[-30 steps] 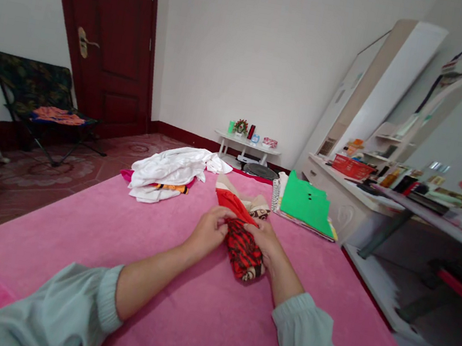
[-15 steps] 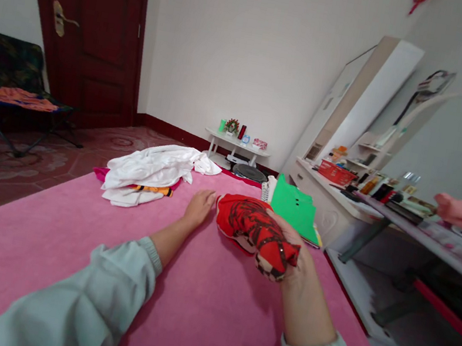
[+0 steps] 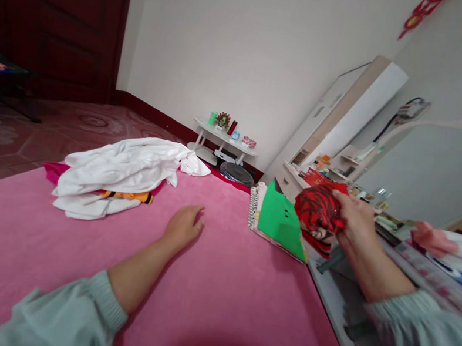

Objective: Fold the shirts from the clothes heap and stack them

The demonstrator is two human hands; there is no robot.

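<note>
My right hand (image 3: 355, 216) grips a bunched red and black patterned garment (image 3: 318, 209), held up at the right edge of the bed, beside a folded green garment (image 3: 283, 221). The green one lies on top of other folded clothes, of which a patterned edge shows at its left. My left hand (image 3: 184, 227) rests on the pink bed cover (image 3: 210, 289) with fingers apart and nothing in them. Left of it lies a loose heap of white clothes (image 3: 119, 171), with an orange-yellow piece (image 3: 132, 196) and a magenta piece (image 3: 55, 170) poking out from beneath.
Along the right side stand a dressing table (image 3: 288, 177) with a red basket (image 3: 314, 177) and a large mirror (image 3: 450, 170). A small white shelf (image 3: 227, 141) is by the far wall. A folding chair (image 3: 3, 67) stands at the far left near the dark red door (image 3: 61, 18).
My right hand has lifted the red garment off the bed and carried it right, near the green garment. My left hand stays on the bed. The view has turned and tilted.
</note>
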